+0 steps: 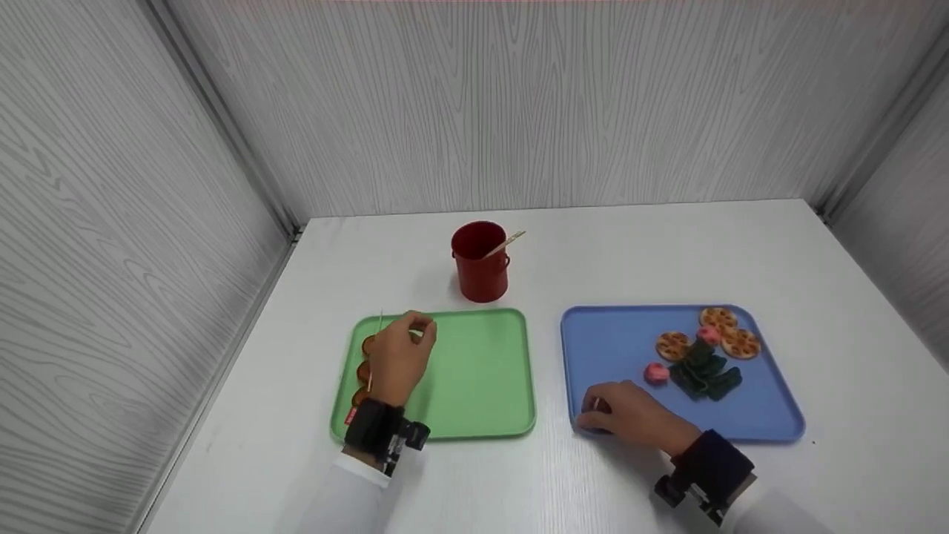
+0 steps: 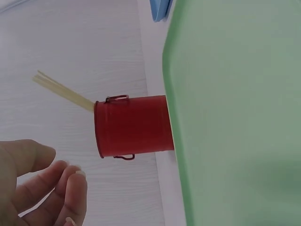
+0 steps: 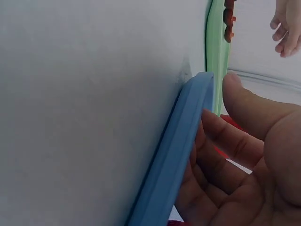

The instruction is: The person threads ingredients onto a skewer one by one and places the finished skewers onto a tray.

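My left hand [image 1: 400, 360] hovers over the left side of the green tray [image 1: 482, 378]. Its fingers are loosely bent, and the left wrist view shows a gap between thumb and fingertips with nothing in it. Partly hidden beneath this hand, several round brown pieces [image 1: 363, 372] lie in a row along a thin stick, with a small red piece [image 1: 351, 416] at the near end. At the near left corner of the blue tray [image 1: 604, 337], my right hand [image 1: 630, 414] has relaxed fingers just inside the rim. Its thumb stands apart from them, and no food is between them.
Behind the green tray stands a red bucket [image 1: 482, 278] with thin wooden sticks [image 1: 508, 243] leaning out. The blue tray carries lotus root slices [image 1: 673, 346], pink pieces [image 1: 656, 373] and dark green leaves [image 1: 700, 371]. Grey wood-grain panels [image 1: 519, 104] border the white table [image 1: 549, 482].
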`<move>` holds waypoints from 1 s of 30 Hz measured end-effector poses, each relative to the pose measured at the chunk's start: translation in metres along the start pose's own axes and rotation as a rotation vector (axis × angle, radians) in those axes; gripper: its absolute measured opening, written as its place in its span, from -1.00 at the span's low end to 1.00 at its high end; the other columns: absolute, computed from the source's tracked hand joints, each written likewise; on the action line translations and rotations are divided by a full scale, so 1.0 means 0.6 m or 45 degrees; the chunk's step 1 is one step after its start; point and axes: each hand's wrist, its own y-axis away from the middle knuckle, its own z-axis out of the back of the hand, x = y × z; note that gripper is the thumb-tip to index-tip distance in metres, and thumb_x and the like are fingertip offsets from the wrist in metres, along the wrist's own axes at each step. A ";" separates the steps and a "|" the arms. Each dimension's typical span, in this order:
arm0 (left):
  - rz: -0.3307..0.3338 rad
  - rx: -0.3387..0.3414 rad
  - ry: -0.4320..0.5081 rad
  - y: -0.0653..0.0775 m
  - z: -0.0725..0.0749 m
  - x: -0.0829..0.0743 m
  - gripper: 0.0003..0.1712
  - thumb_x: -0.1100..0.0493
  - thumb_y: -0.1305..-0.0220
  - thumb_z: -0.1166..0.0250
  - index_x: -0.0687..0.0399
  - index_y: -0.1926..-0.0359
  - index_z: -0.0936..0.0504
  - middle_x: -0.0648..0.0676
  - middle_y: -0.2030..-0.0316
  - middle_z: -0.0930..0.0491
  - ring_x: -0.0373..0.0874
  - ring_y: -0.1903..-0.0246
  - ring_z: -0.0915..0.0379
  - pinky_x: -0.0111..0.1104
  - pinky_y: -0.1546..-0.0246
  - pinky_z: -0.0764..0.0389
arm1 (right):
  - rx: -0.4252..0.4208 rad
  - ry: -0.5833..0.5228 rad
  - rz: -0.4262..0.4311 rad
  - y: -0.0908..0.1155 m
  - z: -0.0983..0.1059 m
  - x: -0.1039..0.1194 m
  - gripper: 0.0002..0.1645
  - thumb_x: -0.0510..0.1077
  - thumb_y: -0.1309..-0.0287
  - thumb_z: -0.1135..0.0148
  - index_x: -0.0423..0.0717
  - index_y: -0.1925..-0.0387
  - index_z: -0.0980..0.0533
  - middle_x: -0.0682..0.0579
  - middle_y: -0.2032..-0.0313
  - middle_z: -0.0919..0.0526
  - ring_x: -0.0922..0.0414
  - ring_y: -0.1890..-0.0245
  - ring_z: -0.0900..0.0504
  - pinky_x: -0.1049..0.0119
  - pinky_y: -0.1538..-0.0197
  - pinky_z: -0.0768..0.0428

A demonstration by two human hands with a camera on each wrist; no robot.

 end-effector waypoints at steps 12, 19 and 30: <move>-0.146 -0.068 0.046 -0.075 -0.076 -0.055 -0.84 0.22 -0.30 -0.30 0.14 0.13 -0.69 0.05 0.33 -0.69 -0.12 0.37 -0.59 -0.24 0.38 -0.58 | -0.260 0.070 0.047 -0.017 0.010 0.009 -0.83 -0.05 -0.29 -0.25 -0.04 0.36 -0.59 0.22 0.55 -0.49 0.30 0.54 -0.41 0.41 0.47 -0.45; -0.126 -0.085 0.002 -0.119 -0.105 -0.091 -0.76 0.22 -0.27 -0.33 0.14 0.05 -0.68 0.08 0.23 -0.69 -0.09 0.26 -0.60 -0.22 0.25 -0.62 | -0.335 0.068 0.065 -0.024 0.010 0.019 -0.88 -0.07 -0.27 -0.27 -0.01 0.36 -0.59 0.25 0.57 -0.47 0.32 0.56 -0.39 0.43 0.47 -0.44; -0.181 -0.075 -0.047 -0.141 -0.117 -0.108 -0.76 0.24 -0.25 -0.34 0.09 0.05 -0.70 0.10 0.14 -0.68 -0.05 0.16 -0.61 -0.21 0.09 -0.61 | -0.360 0.004 0.128 -0.037 -0.006 0.022 -0.87 -0.07 -0.29 -0.25 0.00 0.37 -0.59 0.24 0.56 -0.49 0.32 0.55 -0.40 0.43 0.46 -0.43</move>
